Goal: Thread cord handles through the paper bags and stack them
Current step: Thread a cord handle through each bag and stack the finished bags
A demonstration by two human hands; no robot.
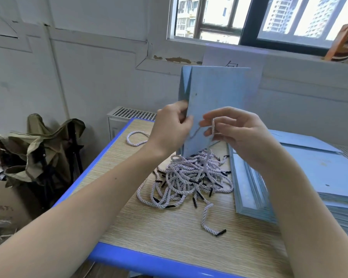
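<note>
Two hands work one bag. Right hand pinches the cord; left hand grips the paper bag at its 7 o'clock edge, upright above the table. Keep the bag steady and feed the tip straight into the hole. Loose cord pile lies at 6 o'clock, flat bag stack at 4 o'clock.

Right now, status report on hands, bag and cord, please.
Left hand grips upright blue paper bag. Right hand pinches cord at bag. Cord pile beneath; nothing obstructing.
</note>
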